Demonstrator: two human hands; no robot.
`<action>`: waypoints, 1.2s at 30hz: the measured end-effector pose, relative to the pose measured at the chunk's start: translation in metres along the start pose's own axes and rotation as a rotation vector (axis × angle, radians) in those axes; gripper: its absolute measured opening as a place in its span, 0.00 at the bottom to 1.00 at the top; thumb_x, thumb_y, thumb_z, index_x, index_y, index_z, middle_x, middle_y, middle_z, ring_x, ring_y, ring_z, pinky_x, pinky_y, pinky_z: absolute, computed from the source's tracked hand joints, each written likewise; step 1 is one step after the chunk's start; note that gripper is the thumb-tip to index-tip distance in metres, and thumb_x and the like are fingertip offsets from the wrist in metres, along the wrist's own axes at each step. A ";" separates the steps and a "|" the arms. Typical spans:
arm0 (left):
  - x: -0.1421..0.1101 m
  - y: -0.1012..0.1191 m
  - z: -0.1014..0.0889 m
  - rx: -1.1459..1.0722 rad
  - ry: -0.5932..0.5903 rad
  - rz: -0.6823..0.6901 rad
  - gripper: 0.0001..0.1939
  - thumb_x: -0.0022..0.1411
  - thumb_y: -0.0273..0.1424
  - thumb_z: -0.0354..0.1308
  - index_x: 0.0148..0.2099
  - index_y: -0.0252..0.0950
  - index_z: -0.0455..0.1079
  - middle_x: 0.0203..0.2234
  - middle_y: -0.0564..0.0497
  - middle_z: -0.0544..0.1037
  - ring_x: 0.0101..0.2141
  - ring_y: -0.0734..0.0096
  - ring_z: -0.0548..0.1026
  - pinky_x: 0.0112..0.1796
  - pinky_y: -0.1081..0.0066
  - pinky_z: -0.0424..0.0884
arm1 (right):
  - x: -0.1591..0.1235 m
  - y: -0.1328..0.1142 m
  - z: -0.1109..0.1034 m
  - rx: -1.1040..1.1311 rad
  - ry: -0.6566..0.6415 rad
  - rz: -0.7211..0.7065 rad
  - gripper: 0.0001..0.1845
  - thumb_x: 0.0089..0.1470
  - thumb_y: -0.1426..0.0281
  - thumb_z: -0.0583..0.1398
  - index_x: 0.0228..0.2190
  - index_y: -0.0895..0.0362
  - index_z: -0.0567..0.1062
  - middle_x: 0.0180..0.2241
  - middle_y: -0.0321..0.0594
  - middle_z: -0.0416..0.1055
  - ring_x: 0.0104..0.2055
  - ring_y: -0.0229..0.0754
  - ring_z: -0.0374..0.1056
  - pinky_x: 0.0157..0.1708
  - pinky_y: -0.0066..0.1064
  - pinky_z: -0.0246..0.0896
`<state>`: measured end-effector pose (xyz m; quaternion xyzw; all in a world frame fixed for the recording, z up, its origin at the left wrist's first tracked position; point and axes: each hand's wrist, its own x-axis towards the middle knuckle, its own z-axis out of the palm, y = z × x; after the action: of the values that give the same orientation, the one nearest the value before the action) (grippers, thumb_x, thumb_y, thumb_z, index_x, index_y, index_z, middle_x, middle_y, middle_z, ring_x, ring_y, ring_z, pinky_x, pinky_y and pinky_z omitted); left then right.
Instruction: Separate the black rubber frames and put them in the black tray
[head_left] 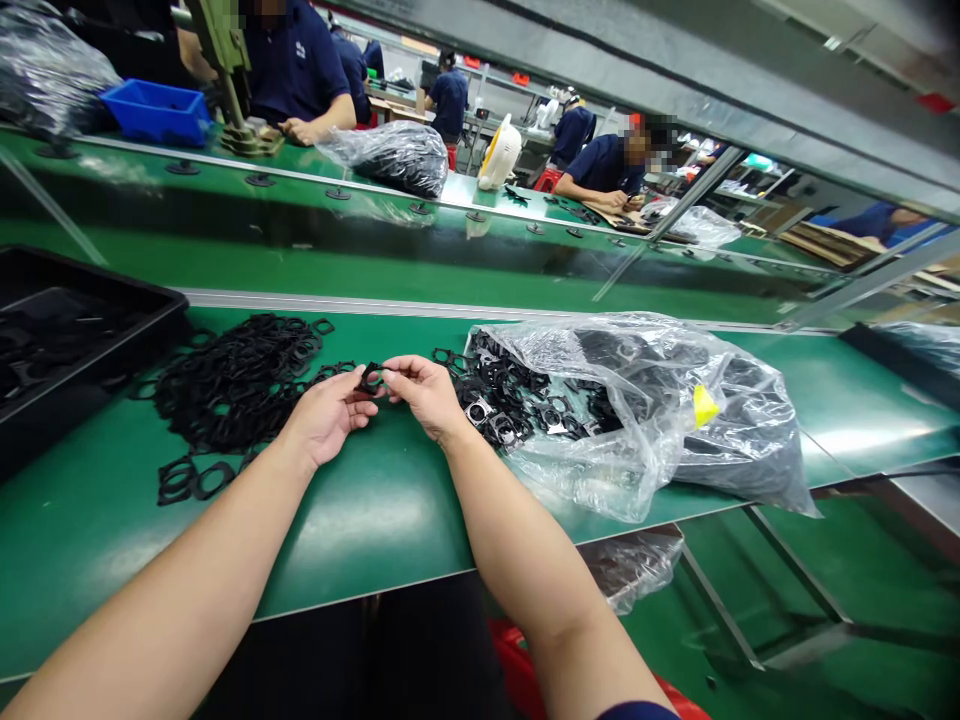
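Observation:
Between the fingertips of both hands is a small black plastic part (369,378), held just over the green worktable (367,540). My left hand (330,415) pinches its left side, with the other fingers loosely curled. From the other side, the thumb and fingers of my right hand (426,395) close on it. A heap of thin black ring-shaped parts (232,385) lies left of my hands. To the right, more black parts (517,395), some with silvery faces, spill from the mouth of a clear plastic bag (720,420). The held part's far side is partly hidden by my fingers.
A black bin (150,340) with dark parts stands at the far left. Behind the worktable runs a second green bench with a blue tray (157,112), a filled bag (405,160) and a white-and-yellow fan (501,155). Several people in dark shirts sit there. A metal beam crosses overhead.

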<state>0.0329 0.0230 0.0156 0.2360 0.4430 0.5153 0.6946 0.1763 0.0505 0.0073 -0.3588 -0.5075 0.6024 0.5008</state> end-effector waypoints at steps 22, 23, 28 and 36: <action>-0.001 -0.004 0.001 -0.073 -0.102 0.023 0.06 0.56 0.30 0.60 0.34 0.32 0.72 0.26 0.48 0.77 0.26 0.72 0.76 0.29 0.73 0.74 | -0.006 -0.002 0.000 -0.526 0.134 -0.433 0.06 0.49 0.65 0.63 0.30 0.54 0.75 0.33 0.38 0.72 0.36 0.38 0.68 0.35 0.30 0.64; -0.002 -0.004 0.001 -0.079 -0.106 0.019 0.05 0.56 0.30 0.60 0.34 0.32 0.72 0.26 0.48 0.77 0.27 0.72 0.76 0.29 0.72 0.74 | -0.006 -0.002 0.000 -0.531 0.129 -0.437 0.07 0.49 0.65 0.63 0.31 0.54 0.75 0.33 0.39 0.72 0.36 0.39 0.68 0.34 0.30 0.65; -0.001 -0.003 0.000 -0.093 -0.110 0.050 0.04 0.56 0.29 0.60 0.33 0.33 0.72 0.27 0.49 0.77 0.26 0.74 0.75 0.29 0.73 0.74 | -0.006 0.000 -0.001 -0.620 0.023 -0.444 0.08 0.46 0.63 0.66 0.28 0.55 0.77 0.40 0.43 0.68 0.44 0.42 0.65 0.37 0.31 0.66; 0.002 -0.007 -0.001 -0.074 -0.054 0.078 0.04 0.55 0.29 0.61 0.31 0.32 0.72 0.26 0.50 0.77 0.24 0.76 0.74 0.28 0.73 0.75 | -0.003 0.007 -0.004 -0.792 -0.035 -0.522 0.05 0.50 0.67 0.64 0.30 0.54 0.78 0.42 0.43 0.66 0.46 0.40 0.65 0.45 0.32 0.64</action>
<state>0.0357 0.0224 0.0087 0.2414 0.3951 0.5515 0.6939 0.1792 0.0484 -0.0004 -0.3722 -0.7798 0.2226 0.4515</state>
